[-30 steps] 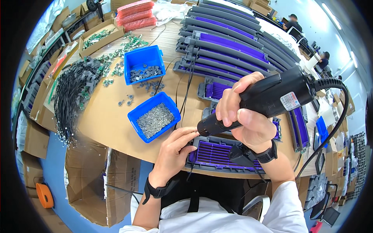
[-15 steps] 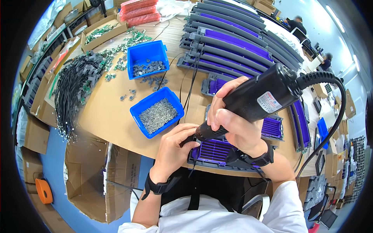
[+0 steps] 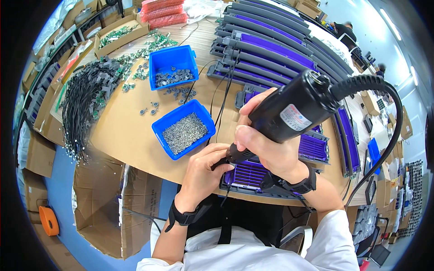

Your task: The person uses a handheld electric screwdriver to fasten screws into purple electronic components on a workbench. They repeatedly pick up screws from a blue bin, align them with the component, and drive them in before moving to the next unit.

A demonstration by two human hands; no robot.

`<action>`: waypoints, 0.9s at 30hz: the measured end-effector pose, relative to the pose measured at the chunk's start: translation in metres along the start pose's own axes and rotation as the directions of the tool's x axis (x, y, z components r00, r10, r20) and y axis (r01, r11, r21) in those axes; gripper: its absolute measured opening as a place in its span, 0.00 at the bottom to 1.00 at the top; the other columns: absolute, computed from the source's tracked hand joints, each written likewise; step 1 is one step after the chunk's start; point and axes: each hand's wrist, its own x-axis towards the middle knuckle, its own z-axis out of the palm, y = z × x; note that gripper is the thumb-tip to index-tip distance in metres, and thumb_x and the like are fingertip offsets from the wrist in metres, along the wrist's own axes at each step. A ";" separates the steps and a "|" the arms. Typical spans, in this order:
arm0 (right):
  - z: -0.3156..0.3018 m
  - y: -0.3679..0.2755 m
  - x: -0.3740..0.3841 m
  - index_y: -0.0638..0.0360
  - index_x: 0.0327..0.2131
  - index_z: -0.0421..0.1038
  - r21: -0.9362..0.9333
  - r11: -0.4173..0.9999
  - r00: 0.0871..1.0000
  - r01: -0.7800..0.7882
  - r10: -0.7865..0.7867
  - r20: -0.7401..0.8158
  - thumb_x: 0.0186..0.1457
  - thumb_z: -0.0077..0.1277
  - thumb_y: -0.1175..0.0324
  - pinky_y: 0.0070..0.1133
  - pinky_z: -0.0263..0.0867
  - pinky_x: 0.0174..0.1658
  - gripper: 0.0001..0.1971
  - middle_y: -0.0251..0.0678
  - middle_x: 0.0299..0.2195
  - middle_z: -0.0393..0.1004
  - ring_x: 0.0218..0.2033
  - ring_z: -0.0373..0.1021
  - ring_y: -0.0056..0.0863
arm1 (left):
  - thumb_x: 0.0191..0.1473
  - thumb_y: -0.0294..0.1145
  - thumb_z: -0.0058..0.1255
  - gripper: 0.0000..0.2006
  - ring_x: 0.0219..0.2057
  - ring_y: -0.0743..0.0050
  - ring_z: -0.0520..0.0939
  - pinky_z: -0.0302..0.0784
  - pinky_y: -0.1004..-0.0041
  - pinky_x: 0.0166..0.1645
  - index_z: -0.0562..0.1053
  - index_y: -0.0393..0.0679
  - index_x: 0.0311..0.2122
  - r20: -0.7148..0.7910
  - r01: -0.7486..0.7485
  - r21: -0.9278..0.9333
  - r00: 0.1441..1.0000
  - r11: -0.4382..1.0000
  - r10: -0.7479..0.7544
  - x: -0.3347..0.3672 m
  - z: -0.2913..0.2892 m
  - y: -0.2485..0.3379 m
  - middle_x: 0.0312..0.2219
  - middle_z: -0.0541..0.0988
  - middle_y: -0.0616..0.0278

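Observation:
My right hand (image 3: pixel 278 151) is wrapped round a black electric screwdriver (image 3: pixel 280 115). The tool leans with its back end up and to the right, and its nose points down at the left end of a purple and grey slatted plastic part (image 3: pixel 247 175) by the table's front edge. Beside that nose is my left hand (image 3: pixel 200 175), thumb and fingers closed together at the part's corner. Whatever they pinch is hidden, and so is the screwdriver's tip. A blue bin of small screws (image 3: pixel 163 124) stands just beyond my left hand.
Behind it stands another blue bin (image 3: pixel 152 63) with small grey round pieces. Long purple and grey panels (image 3: pixel 271 49) lie stacked at the back. Black cables (image 3: pixel 81 108) are bundled at left, near green circuit boards (image 3: pixel 160 41). The screwdriver's thick cord (image 3: pixel 398 117) loops down the right side.
The screwdriver's back end and my right hand have shifted slightly left, and the cord with them. My left hand stays nearly in place at the part's corner.

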 end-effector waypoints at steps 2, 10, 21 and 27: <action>0.001 0.001 0.001 0.63 0.36 0.62 0.000 1.000 0.999 -0.019 0.019 0.035 0.45 0.54 0.83 0.19 0.67 0.26 0.14 0.38 0.21 0.70 0.20 0.69 0.23 | 0.40 0.15 0.61 0.17 0.39 0.58 0.81 0.77 0.68 0.42 0.77 0.35 0.39 -0.001 -0.004 -0.008 1.000 1.000 0.004 0.000 0.000 0.000 0.39 0.80 0.55; -0.019 0.006 0.011 0.62 0.31 0.70 0.235 0.966 0.956 -0.108 0.036 0.293 0.39 0.64 0.77 0.19 0.67 0.30 0.14 0.33 0.25 0.73 0.25 0.70 0.19 | 0.39 0.15 0.61 0.16 0.38 0.56 0.81 0.76 0.68 0.42 0.76 0.34 0.39 -0.007 -0.009 -0.038 1.000 0.999 0.009 -0.002 0.001 -0.007 0.38 0.80 0.55; -0.034 -0.015 0.008 0.66 0.39 0.64 0.363 0.931 0.977 0.031 -0.105 0.184 0.39 0.60 0.80 0.16 0.62 0.27 0.20 0.35 0.20 0.69 0.21 0.67 0.21 | 0.39 0.16 0.61 0.18 0.41 0.57 0.81 0.77 0.69 0.44 0.77 0.35 0.41 -0.009 -0.005 -0.001 1.000 1.000 0.005 0.001 0.000 0.003 0.41 0.80 0.55; -0.042 -0.022 0.012 0.66 0.39 0.64 0.422 0.896 0.987 0.140 -0.159 0.010 0.40 0.56 0.79 0.22 0.64 0.26 0.19 0.37 0.18 0.69 0.19 0.67 0.26 | 0.39 0.14 0.61 0.21 0.43 0.61 0.81 0.78 0.71 0.45 0.77 0.37 0.43 -0.006 -0.034 0.003 0.999 0.999 0.034 0.000 0.001 0.001 0.43 0.79 0.55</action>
